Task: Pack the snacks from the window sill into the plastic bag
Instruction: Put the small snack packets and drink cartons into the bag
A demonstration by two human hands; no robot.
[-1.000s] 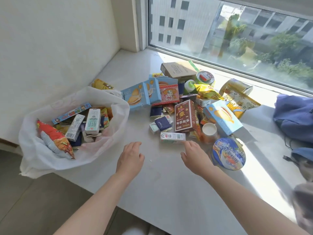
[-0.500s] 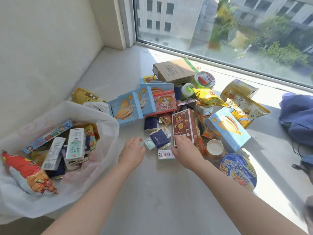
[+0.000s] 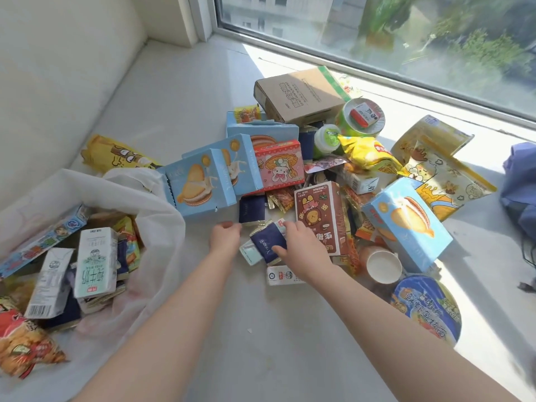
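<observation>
The right hand (image 3: 303,252) pinches a navy packet (image 3: 267,245) at the near edge of the snacks (image 3: 319,216) on the sill (image 3: 261,329). The left hand (image 3: 224,237) sits just beside it, loosely curled, seemingly holding nothing. The bag (image 3: 162,204) gapes at left, part-filled.

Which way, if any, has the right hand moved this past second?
Yes. The right hand went forward toward the window: from short of the small white carton to past it, gripping the dark blue packet.
</observation>
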